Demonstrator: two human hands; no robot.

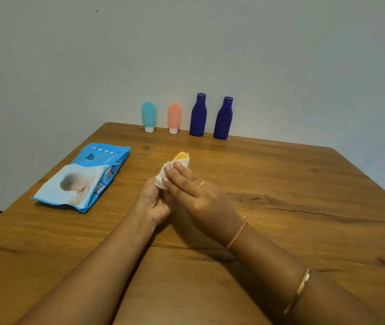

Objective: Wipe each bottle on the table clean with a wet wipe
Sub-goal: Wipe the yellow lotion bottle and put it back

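Observation:
A small yellow bottle (181, 156) is held over the middle of the wooden table (280, 184), mostly wrapped in a white wet wipe (162, 175). My left hand (155, 202) grips the bottle from below. My right hand (194, 191) lies over it with fingers pressing the wipe against the bottle. Only the bottle's yellow end shows. Along the far edge by the wall stand a teal tube bottle (148, 116), a pink tube bottle (174, 118) and two dark blue bottles (198, 114) (223, 118), all upright.
A blue pack of wet wipes (86, 177) lies flat on the table to the left of my hands, its flap lifted. The wall rises directly behind the row of bottles. The table's left edge runs close past the pack.

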